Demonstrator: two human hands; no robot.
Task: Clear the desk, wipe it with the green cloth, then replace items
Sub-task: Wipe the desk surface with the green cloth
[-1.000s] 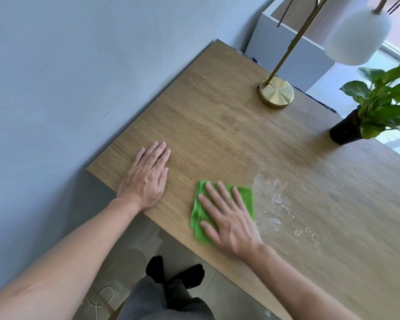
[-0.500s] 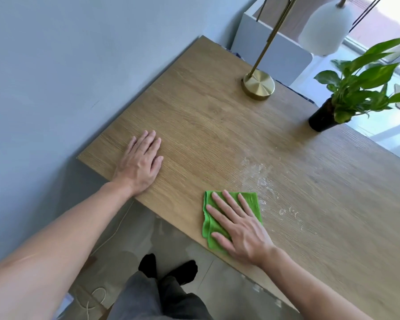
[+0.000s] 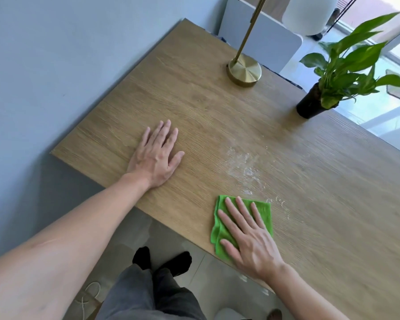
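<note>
Mid-wipe: your right hand (image 3: 252, 241) flat, pressing green cloth (image 3: 264, 210); left hand (image 3: 156, 155) flat, empty on table (image 3: 194, 93). White residue (image 3: 245, 167) left; lamp (image 3: 244, 71), plant (image 3: 328, 86) uncleared

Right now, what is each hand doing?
Left hand: open, flat on the desk, holding nothing.
Right hand: open, pressing the green cloth.

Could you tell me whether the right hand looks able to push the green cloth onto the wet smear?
Probably yes: the right hand lies flat on the green cloth, and bare desk alone separates it from the wet smear.
</note>
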